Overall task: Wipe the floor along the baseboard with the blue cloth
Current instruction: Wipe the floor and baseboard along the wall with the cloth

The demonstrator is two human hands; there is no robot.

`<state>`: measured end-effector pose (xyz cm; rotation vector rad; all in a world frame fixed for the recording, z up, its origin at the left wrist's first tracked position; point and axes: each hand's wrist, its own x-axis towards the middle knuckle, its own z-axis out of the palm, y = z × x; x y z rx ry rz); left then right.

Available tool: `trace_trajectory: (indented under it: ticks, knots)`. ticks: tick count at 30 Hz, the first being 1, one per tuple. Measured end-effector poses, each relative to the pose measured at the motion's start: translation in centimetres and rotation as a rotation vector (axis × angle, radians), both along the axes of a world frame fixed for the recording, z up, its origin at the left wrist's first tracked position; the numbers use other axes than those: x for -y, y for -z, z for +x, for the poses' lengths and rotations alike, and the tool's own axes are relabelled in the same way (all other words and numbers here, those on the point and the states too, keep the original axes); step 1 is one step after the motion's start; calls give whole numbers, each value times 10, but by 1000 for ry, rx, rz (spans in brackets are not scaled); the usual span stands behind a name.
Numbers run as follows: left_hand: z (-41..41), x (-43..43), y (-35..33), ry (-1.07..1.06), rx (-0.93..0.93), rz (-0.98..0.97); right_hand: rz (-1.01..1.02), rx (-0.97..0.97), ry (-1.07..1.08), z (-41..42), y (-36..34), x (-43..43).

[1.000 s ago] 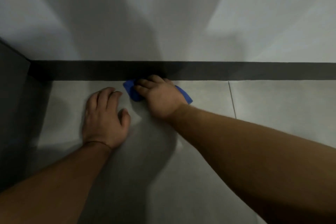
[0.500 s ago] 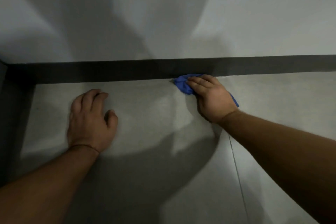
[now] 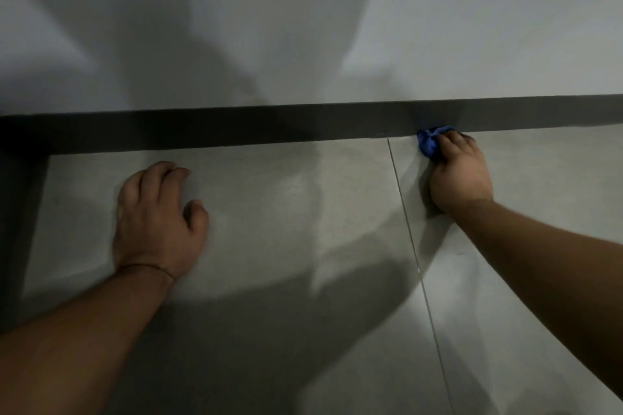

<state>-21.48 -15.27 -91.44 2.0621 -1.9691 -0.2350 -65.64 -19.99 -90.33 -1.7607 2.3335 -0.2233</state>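
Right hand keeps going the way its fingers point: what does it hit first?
The baseboard. The right hand presses the cloth at its foot, so there is likely almost no travel left.

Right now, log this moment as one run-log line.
right hand: pressing blue cloth on floor against baseboard | left hand: flat on floor, empty | cloth right of tile seam

Blue cloth (image 3: 428,144): bunched, mostly hidden, pressed on the grey tiled floor (image 3: 286,212). Touches the foot of the dark baseboard (image 3: 236,126). Just right of a tile joint.
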Motion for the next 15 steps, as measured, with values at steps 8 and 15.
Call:
trace_trajectory:
  ticks: [8, 15]
  knots:
    - [-2, 0, 0, -16, 20, 28, -89, 108, -270, 122, 2, -9]
    - [0, 0, 0, -13, 34, 24, 14, 157, -516, 228, -1, -2]
